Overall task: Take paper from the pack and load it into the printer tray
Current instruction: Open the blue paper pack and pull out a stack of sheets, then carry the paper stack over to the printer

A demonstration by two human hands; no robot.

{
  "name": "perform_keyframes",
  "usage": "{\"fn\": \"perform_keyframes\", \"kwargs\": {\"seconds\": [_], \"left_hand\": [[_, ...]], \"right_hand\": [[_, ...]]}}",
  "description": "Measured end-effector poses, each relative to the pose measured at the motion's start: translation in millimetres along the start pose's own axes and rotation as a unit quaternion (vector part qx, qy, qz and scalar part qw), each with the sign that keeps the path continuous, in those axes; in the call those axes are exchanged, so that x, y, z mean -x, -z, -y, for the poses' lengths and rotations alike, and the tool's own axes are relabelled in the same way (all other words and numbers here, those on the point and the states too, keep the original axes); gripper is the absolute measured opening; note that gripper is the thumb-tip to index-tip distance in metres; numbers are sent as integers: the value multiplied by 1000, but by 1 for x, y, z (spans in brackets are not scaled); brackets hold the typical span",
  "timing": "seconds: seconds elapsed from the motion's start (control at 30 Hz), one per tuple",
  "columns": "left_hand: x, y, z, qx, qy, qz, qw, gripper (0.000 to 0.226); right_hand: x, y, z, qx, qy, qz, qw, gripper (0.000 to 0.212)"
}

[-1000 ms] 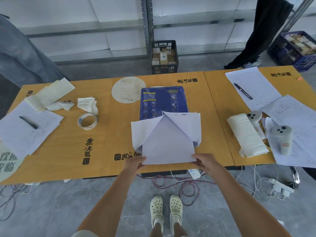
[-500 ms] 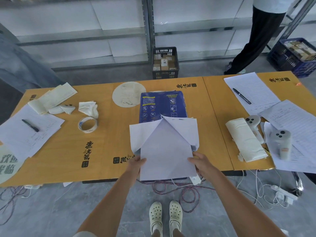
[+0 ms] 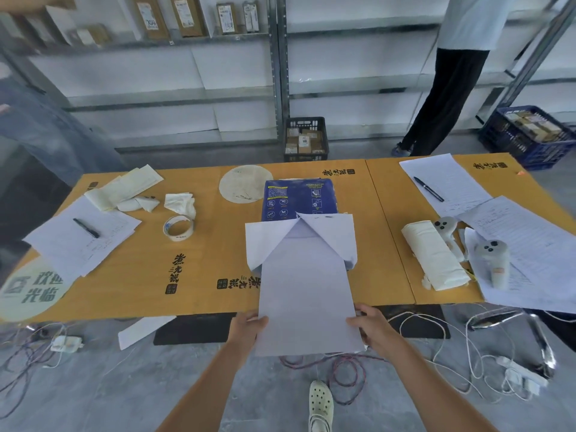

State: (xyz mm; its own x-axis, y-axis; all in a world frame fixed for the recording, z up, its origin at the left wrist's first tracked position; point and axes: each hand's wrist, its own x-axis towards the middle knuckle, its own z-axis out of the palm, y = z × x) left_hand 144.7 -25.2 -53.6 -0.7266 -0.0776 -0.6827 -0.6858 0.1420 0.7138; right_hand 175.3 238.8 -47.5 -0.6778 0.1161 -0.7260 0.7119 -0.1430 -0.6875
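A blue paper pack [image 3: 297, 198] lies flat on the orange table [image 3: 202, 254], its near end torn open with two white wrapper flaps [image 3: 333, 235] folded outward. A stack of white paper [image 3: 304, 294] sticks out of that open end and overhangs the table's front edge. My left hand [image 3: 247, 328] grips the stack's near left corner. My right hand [image 3: 372, 327] grips its near right corner. No printer or tray is in view.
A tape roll [image 3: 178, 227], crumpled tissues [image 3: 180, 203] and papers with a pen [image 3: 85, 227] lie left. Right: a rolled cloth [image 3: 434, 255], two white controllers [image 3: 492, 260], written sheets [image 3: 445, 182]. Cables [image 3: 336, 369] litter the floor; a person [image 3: 448, 98] stands behind the table.
Both hands have drawn the paper stack out of the pack toward me, so it now reaches past the table's front edge. The view has tilted upward.
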Motion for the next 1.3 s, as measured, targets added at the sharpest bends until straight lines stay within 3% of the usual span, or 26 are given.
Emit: {"fn": "perform_keyframes", "kwargs": {"seconds": [0.37, 0.6, 0.7, 0.8, 0.93, 1.03, 1.3], "left_hand": [[102, 40, 40, -2, -111, -5, 994, 16], [141, 60, 12, 38, -199, 7, 979, 17], [153, 66, -1, 45, -227, 31, 972, 21], [158, 73, -16, 86, -229, 92, 965, 17], [155, 75, -44, 113, -190, 144, 965, 45], [150, 70, -55, 95, -209, 159, 960, 31], [134, 87, -52, 113, -227, 27, 967, 40]], "right_hand": [[108, -21, -63, -29, 64, -9, 997, 18], [155, -33, -9, -88, 160, 27, 983, 36], [169, -35, 21, -80, 220, 50, 971, 33], [174, -37, 39, -57, 258, 66, 962, 27], [174, -41, 45, -52, 267, 67, 960, 22], [168, -46, 42, -41, 260, 85, 961, 24], [143, -75, 65, 16, 249, 128, 960, 29]]}}
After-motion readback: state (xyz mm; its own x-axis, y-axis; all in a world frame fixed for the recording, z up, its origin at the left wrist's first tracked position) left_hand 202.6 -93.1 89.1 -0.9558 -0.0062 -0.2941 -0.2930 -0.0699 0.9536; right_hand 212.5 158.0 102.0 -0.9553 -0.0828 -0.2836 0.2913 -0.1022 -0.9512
